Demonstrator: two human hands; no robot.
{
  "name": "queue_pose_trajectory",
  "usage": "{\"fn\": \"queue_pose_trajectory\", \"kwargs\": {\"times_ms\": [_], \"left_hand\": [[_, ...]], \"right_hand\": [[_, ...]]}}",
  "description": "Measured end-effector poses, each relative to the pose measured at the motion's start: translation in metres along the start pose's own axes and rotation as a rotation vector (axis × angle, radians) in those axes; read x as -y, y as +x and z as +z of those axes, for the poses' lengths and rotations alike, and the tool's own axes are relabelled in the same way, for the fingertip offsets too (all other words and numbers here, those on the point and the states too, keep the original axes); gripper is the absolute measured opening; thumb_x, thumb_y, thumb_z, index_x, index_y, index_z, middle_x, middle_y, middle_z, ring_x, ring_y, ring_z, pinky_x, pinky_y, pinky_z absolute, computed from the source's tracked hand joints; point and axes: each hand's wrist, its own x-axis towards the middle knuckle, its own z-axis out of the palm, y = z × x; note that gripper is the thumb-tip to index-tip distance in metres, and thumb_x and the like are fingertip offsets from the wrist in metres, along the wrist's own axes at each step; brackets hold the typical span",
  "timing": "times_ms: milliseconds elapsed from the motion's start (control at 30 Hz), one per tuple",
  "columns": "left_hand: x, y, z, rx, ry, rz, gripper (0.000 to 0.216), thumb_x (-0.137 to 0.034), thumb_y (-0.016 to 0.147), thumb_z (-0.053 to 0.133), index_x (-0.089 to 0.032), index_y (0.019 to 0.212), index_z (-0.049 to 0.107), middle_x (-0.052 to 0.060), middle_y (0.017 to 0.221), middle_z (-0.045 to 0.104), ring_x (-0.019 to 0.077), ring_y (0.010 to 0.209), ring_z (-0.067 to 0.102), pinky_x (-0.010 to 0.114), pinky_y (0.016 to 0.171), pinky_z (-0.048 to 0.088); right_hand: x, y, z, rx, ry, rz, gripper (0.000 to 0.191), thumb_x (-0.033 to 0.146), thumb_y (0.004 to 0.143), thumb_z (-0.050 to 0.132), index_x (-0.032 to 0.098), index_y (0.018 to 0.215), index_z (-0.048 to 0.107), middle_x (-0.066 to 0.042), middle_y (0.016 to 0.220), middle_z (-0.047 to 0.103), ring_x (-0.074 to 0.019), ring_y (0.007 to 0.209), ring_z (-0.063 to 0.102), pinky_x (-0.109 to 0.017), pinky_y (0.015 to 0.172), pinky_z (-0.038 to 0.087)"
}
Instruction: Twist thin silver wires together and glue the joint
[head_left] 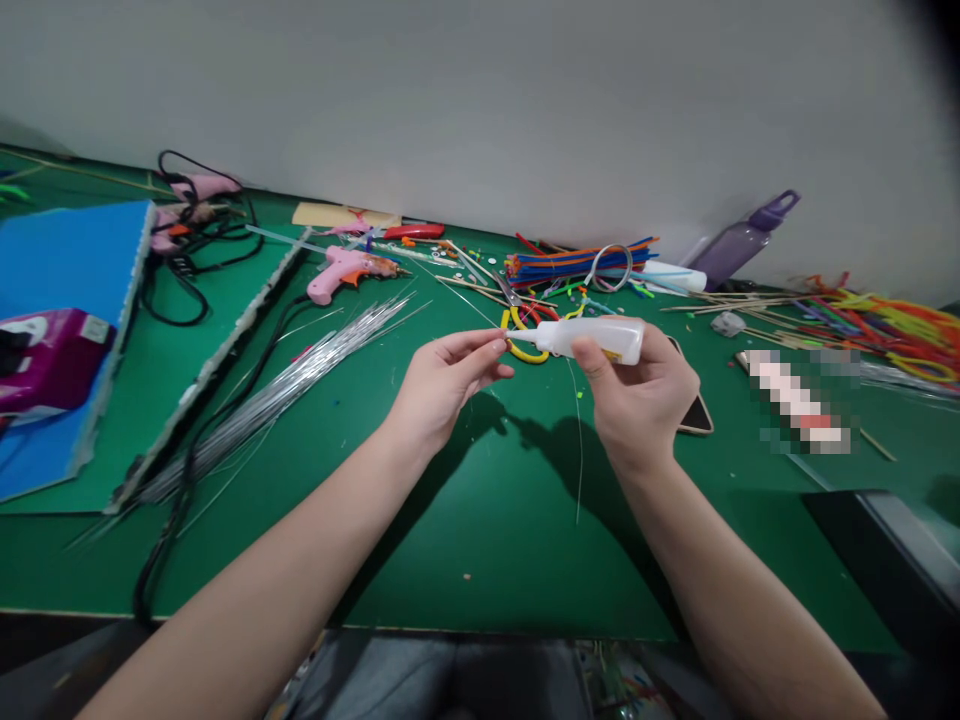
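Note:
My right hand (pixel 649 395) is wrapped round a small white squeeze bottle (pixel 589 338) with a long narrow nozzle, held level above the table. The nozzle points left, and its tip meets the fingertips of my left hand (pixel 454 375). Those fingers are closed in a pinch, and a thin wire (pixel 471 304) runs up and left from them. Whatever else is between the fingertips is too small to make out. Behind the bottle lie yellow-handled scissors (pixel 529 354), partly covered by it. Another fine wire (pixel 579 460) lies on the table below the bottle.
On the green table (pixel 480 560), a bundle of clear wires (pixel 300 385) and a pink glue gun (pixel 349 272) lie left. Blue and orange pipe cleaners (pixel 577 264) lie behind. A phone (pixel 696 412), a purple bottle (pixel 739 250) and a black object (pixel 877 560) are right.

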Motion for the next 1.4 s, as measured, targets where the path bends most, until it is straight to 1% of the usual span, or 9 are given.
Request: {"fn": "queue_pose_trajectory", "kwargs": {"times_ms": [133, 233, 400, 567, 833, 1000, 1167, 1400], "left_hand": [[0.0008, 0.0000, -0.0010, 0.015, 0.007, -0.001, 0.024, -0.022, 0.066, 0.081, -0.015, 0.089, 0.075, 0.004, 0.082, 0.073, 0.0105, 0.065, 0.066, 0.028, 0.075, 0.053], [0.0017, -0.0006, -0.0011, 0.016, 0.016, -0.005, 0.025, -0.022, 0.067, 0.080, -0.014, 0.089, 0.075, 0.005, 0.083, 0.073, 0.0103, 0.066, 0.065, 0.028, 0.075, 0.053], [0.0018, -0.0011, -0.0008, 0.011, 0.030, -0.001, 0.026, -0.024, 0.067, 0.081, -0.014, 0.090, 0.075, 0.006, 0.086, 0.073, 0.0105, 0.067, 0.066, 0.029, 0.076, 0.052], [0.0006, -0.0010, -0.0010, 0.017, 0.047, 0.014, 0.027, -0.024, 0.066, 0.081, -0.014, 0.090, 0.075, 0.006, 0.084, 0.073, 0.0110, 0.066, 0.065, 0.029, 0.075, 0.052], [0.0017, -0.0010, -0.0008, 0.007, 0.049, 0.012, 0.027, -0.025, 0.066, 0.081, -0.015, 0.090, 0.075, 0.006, 0.086, 0.073, 0.0108, 0.068, 0.065, 0.028, 0.076, 0.052], [0.0010, -0.0010, -0.0007, -0.001, 0.044, 0.007, 0.026, -0.025, 0.067, 0.081, -0.014, 0.090, 0.075, 0.007, 0.086, 0.073, 0.0102, 0.067, 0.065, 0.028, 0.076, 0.052], [0.0002, -0.0005, -0.0009, -0.005, 0.038, 0.012, 0.026, -0.025, 0.066, 0.081, -0.014, 0.089, 0.075, 0.006, 0.086, 0.073, 0.0099, 0.067, 0.065, 0.027, 0.076, 0.052], [0.0009, 0.0005, -0.0014, 0.001, 0.045, 0.012, 0.027, -0.024, 0.067, 0.080, -0.014, 0.091, 0.074, 0.006, 0.085, 0.073, 0.0099, 0.067, 0.065, 0.027, 0.075, 0.052]], "right_hand": [[0.0012, 0.0000, -0.0005, 0.005, 0.029, 0.026, 0.016, 0.026, 0.075, 0.073, 0.020, 0.087, 0.065, 0.000, 0.079, 0.066, -0.0151, 0.073, 0.065, -0.030, 0.066, 0.055], [0.0006, -0.0005, -0.0012, 0.010, 0.014, 0.010, 0.017, 0.026, 0.076, 0.073, 0.019, 0.089, 0.065, -0.001, 0.080, 0.066, -0.0156, 0.074, 0.065, -0.031, 0.066, 0.056], [-0.0016, -0.0002, -0.0018, 0.018, -0.047, -0.073, 0.018, 0.023, 0.077, 0.072, 0.019, 0.093, 0.063, -0.002, 0.080, 0.066, -0.0172, 0.074, 0.067, -0.031, 0.064, 0.058], [-0.0029, 0.0009, -0.0029, 0.051, -0.128, -0.166, 0.016, 0.023, 0.079, 0.070, 0.021, 0.093, 0.062, -0.004, 0.082, 0.066, -0.0185, 0.073, 0.066, -0.033, 0.061, 0.058], [0.0022, 0.0031, -0.0043, 0.073, -0.155, -0.240, 0.015, 0.018, 0.076, 0.072, 0.021, 0.087, 0.062, -0.003, 0.082, 0.066, -0.0175, 0.071, 0.064, -0.035, 0.065, 0.058], [0.0007, 0.0033, -0.0046, 0.088, -0.164, -0.249, 0.016, 0.021, 0.076, 0.072, 0.021, 0.087, 0.062, -0.003, 0.082, 0.065, -0.0178, 0.073, 0.064, -0.035, 0.065, 0.057], [-0.0003, 0.0036, -0.0041, 0.112, -0.124, -0.273, 0.018, 0.022, 0.075, 0.072, 0.021, 0.089, 0.061, -0.004, 0.083, 0.065, -0.0185, 0.077, 0.064, -0.036, 0.068, 0.056], [-0.0001, 0.0034, -0.0053, 0.146, -0.165, -0.283, 0.020, 0.028, 0.075, 0.073, 0.021, 0.090, 0.061, -0.005, 0.084, 0.066, -0.0206, 0.078, 0.064, -0.038, 0.066, 0.056]]}}
